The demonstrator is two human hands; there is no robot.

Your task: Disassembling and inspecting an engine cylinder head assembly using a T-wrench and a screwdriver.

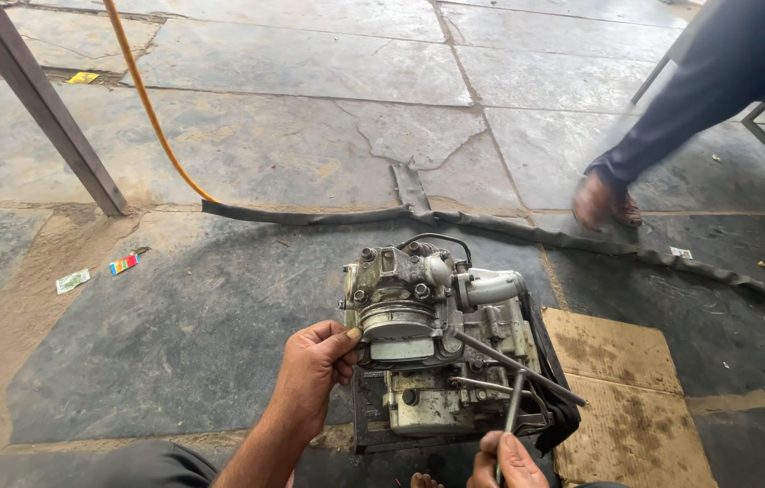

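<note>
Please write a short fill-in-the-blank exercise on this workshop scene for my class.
1. The left hand grips the ____ side of the engine.
2. The right hand holds a metal ____.
3. The engine stands beside a sheet of ____ on the stone floor.
4. The hose across the floor is ____ in colour.

Missing words: left; wrench; cardboard; orange

One engine (437, 339), two cardboard sheets (622, 398), one orange hose (143, 104), three paper scraps (72, 280).
</note>
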